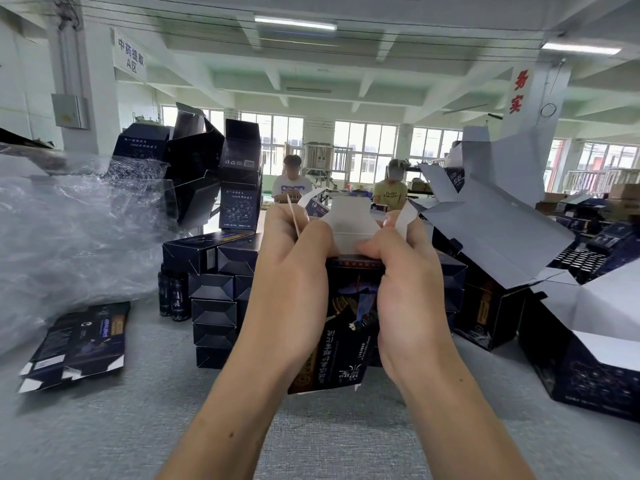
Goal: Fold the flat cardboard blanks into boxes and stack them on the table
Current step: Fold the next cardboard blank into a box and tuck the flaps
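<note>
the dark printed cardboard box (349, 327) is up off the table, held right in front of the stack of folded dark boxes (214, 306), body already opened into a tube. the left hand (294, 268) curls round its left side and the right hand (405, 271) curls round its right. both thumbs press at the base of the white end flaps (349, 223), which stand up, not yet tucked.

so this one looks mid-fold: body formed, top end to close, and the lower end i can't tell. done so far is the stack itself, several layers high. left to do are the flat dark cardboard blanks (79, 341), lying on the grey table (104, 427) well left of the stack.

right of the stack sit bigger dark boxes with white flaps gaping (491, 313). left of the stack there's crumpled clear plastic wrap (69, 230), with small dark bottles (173, 299) just beside the stack.

writing now: the held box carries gold chinese characters, upside down and too blurred to read. high up left of the stack, a white hanging sign (131, 55) reads 中药提取 a区. high up to its right, red characters on a pillar (518, 91) look like 务实.
</note>
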